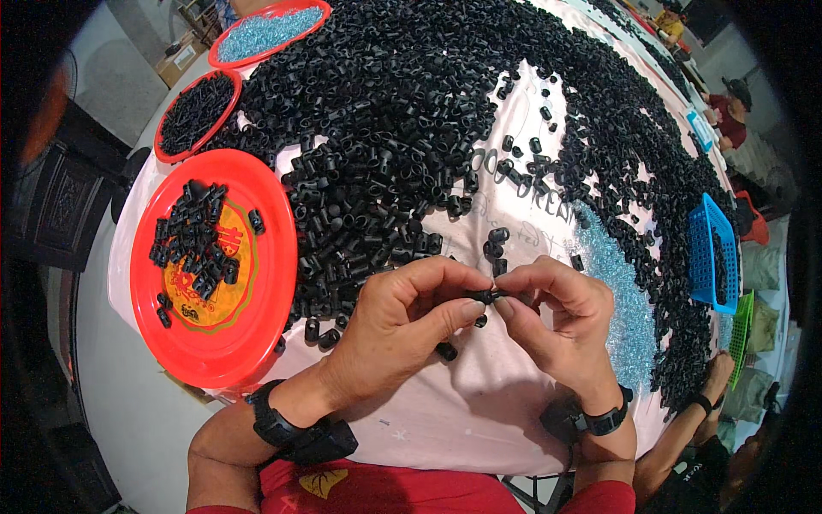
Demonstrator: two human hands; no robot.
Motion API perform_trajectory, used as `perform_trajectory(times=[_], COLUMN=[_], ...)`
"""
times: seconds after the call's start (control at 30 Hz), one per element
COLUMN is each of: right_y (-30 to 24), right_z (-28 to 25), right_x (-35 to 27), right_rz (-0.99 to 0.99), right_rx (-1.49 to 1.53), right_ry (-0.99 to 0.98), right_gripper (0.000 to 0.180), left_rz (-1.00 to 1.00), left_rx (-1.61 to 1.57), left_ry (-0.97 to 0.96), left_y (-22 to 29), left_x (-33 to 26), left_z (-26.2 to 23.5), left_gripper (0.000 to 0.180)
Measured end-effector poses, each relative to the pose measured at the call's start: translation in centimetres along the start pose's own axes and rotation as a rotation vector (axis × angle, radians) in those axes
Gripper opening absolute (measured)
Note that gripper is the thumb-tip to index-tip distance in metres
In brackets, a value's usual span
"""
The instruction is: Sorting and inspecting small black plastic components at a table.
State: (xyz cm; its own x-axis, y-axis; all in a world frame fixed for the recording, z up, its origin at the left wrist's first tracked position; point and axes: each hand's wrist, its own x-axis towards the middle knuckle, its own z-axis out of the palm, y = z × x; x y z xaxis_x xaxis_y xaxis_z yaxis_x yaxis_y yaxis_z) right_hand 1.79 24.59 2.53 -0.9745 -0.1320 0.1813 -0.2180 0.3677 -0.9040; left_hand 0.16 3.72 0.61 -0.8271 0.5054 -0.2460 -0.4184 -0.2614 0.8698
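My left hand (402, 317) and my right hand (561, 317) meet fingertip to fingertip over the cloth. Both are closed in a pinch on a small black plastic part (485, 296); the fingers cover most of it, so its exact shape is hidden. Just beyond the fingertips lie a few loose black ring-shaped pieces (496, 241). Another black piece (445, 350) rests on the cloth below my left fingers. To the left of my left hand, a red plate (261, 338) with a yellow printed centre carries a cluster of black parts (190, 236).
A great heap of black ring-shaped pieces (385, 111) spreads over the pink cloth (428, 428). Clear bluish bits lie in a pile (625, 317) at right and on a red tray (324, 12). A red bowl (160, 150) holds thin black pieces. At right stand a blue basket (728, 295) and another person's arm (681, 437).
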Motion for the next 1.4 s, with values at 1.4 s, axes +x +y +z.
perform_trajectory(times=[1.4], right_y=[-1.0], right_z=[0.8], right_x=[-0.3], right_rz=[-0.229], right_rx=[-0.332], right_ry=[-0.03], right_gripper=[0.024], left_rz=[0.174], left_rx=[0.524], left_ry=[0.093], left_y=[-0.6], left_x=[-0.1], left_z=[0.4], left_gripper=[0.01])
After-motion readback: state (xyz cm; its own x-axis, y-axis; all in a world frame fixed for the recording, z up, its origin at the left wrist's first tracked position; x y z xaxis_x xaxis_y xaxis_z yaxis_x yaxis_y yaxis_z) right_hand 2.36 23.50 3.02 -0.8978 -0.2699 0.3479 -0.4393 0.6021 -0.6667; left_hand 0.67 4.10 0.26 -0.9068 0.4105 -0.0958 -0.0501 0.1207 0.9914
